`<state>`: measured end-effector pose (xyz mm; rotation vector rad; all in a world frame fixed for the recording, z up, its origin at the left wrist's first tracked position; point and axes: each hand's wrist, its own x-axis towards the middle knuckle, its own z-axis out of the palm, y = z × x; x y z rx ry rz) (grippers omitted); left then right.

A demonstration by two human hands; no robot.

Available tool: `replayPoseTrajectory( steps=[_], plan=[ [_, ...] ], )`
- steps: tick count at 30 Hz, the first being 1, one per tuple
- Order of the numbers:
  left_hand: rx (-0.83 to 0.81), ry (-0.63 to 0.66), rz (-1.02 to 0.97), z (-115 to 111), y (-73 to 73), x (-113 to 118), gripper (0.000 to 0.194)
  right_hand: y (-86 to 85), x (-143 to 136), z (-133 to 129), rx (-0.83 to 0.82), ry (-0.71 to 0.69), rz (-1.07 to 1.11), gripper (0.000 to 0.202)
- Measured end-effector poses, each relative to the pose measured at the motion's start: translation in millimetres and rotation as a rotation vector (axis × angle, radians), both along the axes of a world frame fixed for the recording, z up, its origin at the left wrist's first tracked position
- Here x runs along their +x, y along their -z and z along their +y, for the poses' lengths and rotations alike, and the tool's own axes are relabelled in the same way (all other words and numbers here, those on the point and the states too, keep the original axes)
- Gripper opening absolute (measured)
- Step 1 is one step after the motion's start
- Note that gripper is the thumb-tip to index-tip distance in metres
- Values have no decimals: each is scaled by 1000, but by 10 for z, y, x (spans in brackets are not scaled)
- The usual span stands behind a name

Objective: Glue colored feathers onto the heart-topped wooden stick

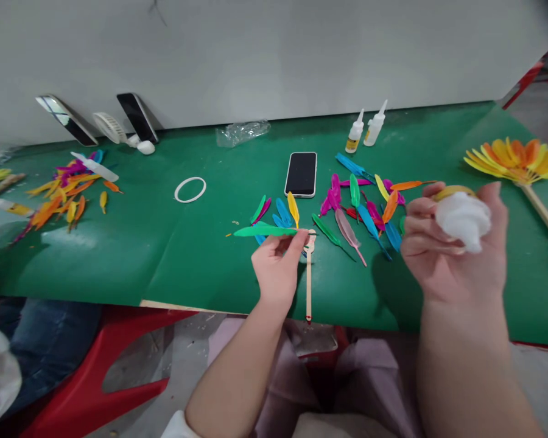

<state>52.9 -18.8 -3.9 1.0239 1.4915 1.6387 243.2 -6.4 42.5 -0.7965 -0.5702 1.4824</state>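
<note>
My left hand (277, 267) pinches the quill end of a green feather (262, 231), which lies flat and points left over the green table (173, 255). Its quill meets the head of a thin wooden stick (309, 280) that runs toward the table's near edge. My right hand (452, 243) is raised above the table and grips a white glue bottle (463, 219) with a yellow label, nozzle pointing right. Loose coloured feathers (360, 204) are scattered just beyond both hands.
A black phone (301, 173) lies face up mid-table, two small glue bottles (365, 129) behind it. A white ring (190, 189) lies left of centre. A finished yellow-orange feather fan (514, 159) rests far right. Another feather pile (66, 191) and a person's arm are at the left.
</note>
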Motion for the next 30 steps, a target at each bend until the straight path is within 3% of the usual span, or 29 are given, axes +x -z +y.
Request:
replayPoseTrajectory(
  steps=[4,7,13,20,26,30],
  plan=[
    [-10,2,-33,48,12,-7,19,-31,129,-17,1,274,-164,30],
    [-15,50,-81,53,40,10,17,-9,119,0,-24,340,-263,27],
    [-1,257,-44,12,85,16,14,129,-93,53,71,326,-424,22],
    [101,453,290,-17,61,-37,9,174,-243,24,133,258,-567,16],
    [91,553,354,-29,5,-19,13,213,-259,63,86,211,-534,20],
    [27,560,313,-37,27,-1,15,269,-261,93,-22,56,-430,26]
  ],
)
